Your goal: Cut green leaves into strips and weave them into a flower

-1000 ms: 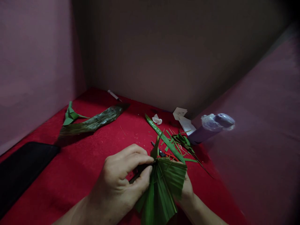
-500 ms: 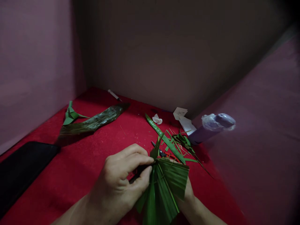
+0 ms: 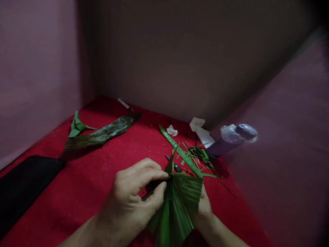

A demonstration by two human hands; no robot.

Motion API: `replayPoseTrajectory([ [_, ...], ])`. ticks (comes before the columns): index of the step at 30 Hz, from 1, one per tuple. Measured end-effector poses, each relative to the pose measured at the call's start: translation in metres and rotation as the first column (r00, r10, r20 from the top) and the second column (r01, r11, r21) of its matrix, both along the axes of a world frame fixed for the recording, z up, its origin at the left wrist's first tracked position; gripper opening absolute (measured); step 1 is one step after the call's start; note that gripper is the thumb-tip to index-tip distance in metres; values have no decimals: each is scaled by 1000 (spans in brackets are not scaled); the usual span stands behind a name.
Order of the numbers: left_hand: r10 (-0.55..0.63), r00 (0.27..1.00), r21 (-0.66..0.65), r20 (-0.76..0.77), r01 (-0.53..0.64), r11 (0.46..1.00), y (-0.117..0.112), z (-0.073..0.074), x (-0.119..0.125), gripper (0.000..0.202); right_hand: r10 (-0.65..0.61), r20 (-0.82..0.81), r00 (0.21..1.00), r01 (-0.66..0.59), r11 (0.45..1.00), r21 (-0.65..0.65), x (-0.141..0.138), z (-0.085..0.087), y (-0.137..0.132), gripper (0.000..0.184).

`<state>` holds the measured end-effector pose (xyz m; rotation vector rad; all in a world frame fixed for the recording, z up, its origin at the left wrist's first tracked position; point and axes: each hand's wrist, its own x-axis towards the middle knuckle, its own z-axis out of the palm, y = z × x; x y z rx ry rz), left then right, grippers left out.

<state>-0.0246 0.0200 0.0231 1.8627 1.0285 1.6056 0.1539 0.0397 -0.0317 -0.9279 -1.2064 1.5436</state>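
Observation:
A pleated green leaf fan spreads downward between my hands near the front of the red surface. My left hand pinches the gathered top of the fan between thumb and fingertips. A short pointed leaf piece sticks up from that gathered point. Behind the fan's right side is my right hand; its fingers are mostly hidden by the leaf, so their grip does not show. Just beyond the fan lie pliers or cutters with red handles, partly covered.
A long green leaf strip, trimmings, crumpled tissue and paper cards lie ahead. A purple cylinder in clear plastic leans right. Leftward are a dark leaf, folded leaf, syringe and black flat object.
The fan's right edge has shifted slightly left and inward, showing more of my right hand. My left hand keeps its pinch in almost the same place.

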Motion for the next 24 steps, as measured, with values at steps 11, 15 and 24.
replayPoseTrajectory([
  [11,18,1000,22,-13,-18,1000,-1,-1,-1,22,53,-130,990,-59,997,-43,-1,4,-2,13],
  [15,24,999,34,-24,-23,999,-1,1,-1,24,28,-125,992,-38,996,-75,-1,3,-4,15],
  [24,31,997,129,-75,-21,991,0,-3,-3,22,65,-50,997,-68,996,-53,-4,5,-1,24],
])
